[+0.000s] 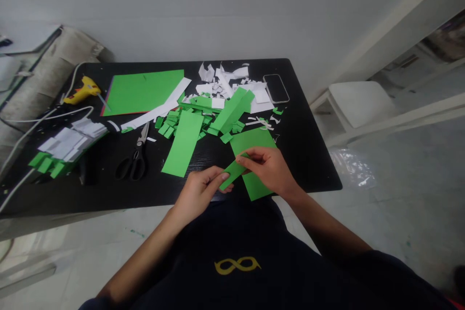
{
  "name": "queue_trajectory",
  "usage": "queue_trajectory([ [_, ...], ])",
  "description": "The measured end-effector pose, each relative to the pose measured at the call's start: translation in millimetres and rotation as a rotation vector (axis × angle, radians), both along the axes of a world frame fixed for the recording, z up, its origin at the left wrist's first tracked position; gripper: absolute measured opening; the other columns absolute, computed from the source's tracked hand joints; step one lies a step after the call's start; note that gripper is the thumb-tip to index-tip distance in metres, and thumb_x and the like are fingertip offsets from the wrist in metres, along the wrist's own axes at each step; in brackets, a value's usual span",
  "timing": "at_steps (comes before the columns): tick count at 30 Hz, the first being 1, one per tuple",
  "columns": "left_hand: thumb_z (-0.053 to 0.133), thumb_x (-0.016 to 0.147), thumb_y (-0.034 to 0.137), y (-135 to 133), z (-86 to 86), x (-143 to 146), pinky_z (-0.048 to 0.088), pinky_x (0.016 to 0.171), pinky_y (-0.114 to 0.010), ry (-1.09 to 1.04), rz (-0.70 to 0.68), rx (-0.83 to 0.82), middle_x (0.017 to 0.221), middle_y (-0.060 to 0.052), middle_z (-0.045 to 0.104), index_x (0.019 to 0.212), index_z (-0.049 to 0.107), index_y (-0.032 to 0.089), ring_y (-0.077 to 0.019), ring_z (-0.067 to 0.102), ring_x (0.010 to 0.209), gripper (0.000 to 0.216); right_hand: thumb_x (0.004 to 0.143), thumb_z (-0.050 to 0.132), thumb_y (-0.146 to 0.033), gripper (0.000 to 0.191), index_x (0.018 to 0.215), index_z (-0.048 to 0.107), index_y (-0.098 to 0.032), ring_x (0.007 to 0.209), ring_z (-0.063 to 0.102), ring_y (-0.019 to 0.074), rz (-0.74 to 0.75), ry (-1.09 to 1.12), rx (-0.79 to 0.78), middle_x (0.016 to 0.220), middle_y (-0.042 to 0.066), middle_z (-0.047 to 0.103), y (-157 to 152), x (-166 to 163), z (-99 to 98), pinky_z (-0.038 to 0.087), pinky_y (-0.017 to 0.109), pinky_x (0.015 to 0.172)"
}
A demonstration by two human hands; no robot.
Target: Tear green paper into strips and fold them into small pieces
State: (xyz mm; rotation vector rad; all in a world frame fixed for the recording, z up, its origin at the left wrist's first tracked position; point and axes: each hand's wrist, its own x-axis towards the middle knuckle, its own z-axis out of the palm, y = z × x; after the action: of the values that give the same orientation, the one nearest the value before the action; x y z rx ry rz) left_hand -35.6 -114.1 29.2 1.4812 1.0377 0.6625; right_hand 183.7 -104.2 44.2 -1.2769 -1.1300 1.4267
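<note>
Between my two hands, above the front edge of the table, is a narrow strip of green paper. My left hand pinches its lower left end between thumb and fingers. At the upper right end, my right hand grips it the same way. Beneath my right hand lies a larger green paper sheet. A wide green paper strip rests to the left of it. Behind my hands is a heap of small folded green paper pieces, with a folded green strip on top.
Black-handled scissors lie left of the strips. Further left are a layered white and green paper piece and a yellow glue gun with its cord. White scraps, a phone and a green sheet stack are at the back.
</note>
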Motion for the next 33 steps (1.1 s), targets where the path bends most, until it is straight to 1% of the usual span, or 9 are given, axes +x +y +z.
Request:
queue_trajectory([
  [4,0.06,0.107,0.04,-1.0,-0.7,-0.9,0.063,0.077,-0.027,-0.01,-0.002,0.009,0.083,-0.004,0.082,0.094,0.077,0.02,-0.0173,0.08,0.078,0.029,0.076,0.094,-0.052,0.033,0.085,0.085,-0.021,0.073,0.08,0.0214,-0.02,0.004,-0.009,0.079,0.003,0.083,0.3,2.0,2.6,0.072,0.037,0.07],
  [10,0.065,0.105,0.042,-2.6,-6.2,-0.5,0.066,0.075,-0.029,-0.087,0.056,-0.047,0.09,-0.007,0.085,0.097,0.079,0.018,-0.0184,0.081,0.076,0.028,0.078,0.093,-0.052,0.032,0.085,0.086,-0.021,0.075,0.08,0.0225,-0.049,0.03,-0.006,0.08,0.004,0.082,1.9,4.3,5.0,0.073,0.038,0.069],
  [13,0.065,0.104,0.043,-3.5,-5.7,0.0,0.067,0.075,-0.031,-0.094,0.065,-0.057,0.089,-0.007,0.085,0.1,0.079,0.018,-0.0193,0.082,0.077,0.028,0.079,0.092,-0.054,0.033,0.085,0.086,-0.022,0.076,0.081,0.0229,-0.055,0.022,-0.003,0.081,0.005,0.082,2.7,5.8,4.0,0.072,0.038,0.069],
  [18,0.065,0.104,0.042,-3.5,-4.2,-0.5,0.067,0.077,-0.031,-0.099,0.055,-0.065,0.089,-0.007,0.085,0.101,0.079,0.018,-0.0194,0.082,0.079,0.028,0.076,0.093,-0.057,0.036,0.085,0.087,-0.022,0.074,0.08,0.0222,-0.048,0.032,-0.011,0.081,0.004,0.083,3.3,7.4,2.0,0.072,0.037,0.068],
  [28,0.064,0.104,0.039,-2.9,-5.8,-1.4,0.066,0.076,-0.029,-0.099,0.058,-0.062,0.089,-0.007,0.085,0.1,0.079,0.017,-0.0185,0.082,0.077,0.027,0.081,0.091,-0.051,0.028,0.083,0.087,-0.024,0.077,0.078,0.0208,-0.051,0.081,-0.015,0.08,0.002,0.08,3.1,8.3,0.6,0.07,0.036,0.072],
  [33,0.064,0.105,0.038,-3.1,-6.5,-1.3,0.066,0.076,-0.029,-0.092,0.067,-0.058,0.088,-0.007,0.085,0.101,0.079,0.018,-0.0186,0.082,0.077,0.026,0.083,0.089,-0.051,0.027,0.083,0.086,-0.024,0.082,0.078,0.0219,-0.058,0.055,0.001,0.083,0.003,0.081,2.9,7.3,-0.6,0.07,0.038,0.076],
])
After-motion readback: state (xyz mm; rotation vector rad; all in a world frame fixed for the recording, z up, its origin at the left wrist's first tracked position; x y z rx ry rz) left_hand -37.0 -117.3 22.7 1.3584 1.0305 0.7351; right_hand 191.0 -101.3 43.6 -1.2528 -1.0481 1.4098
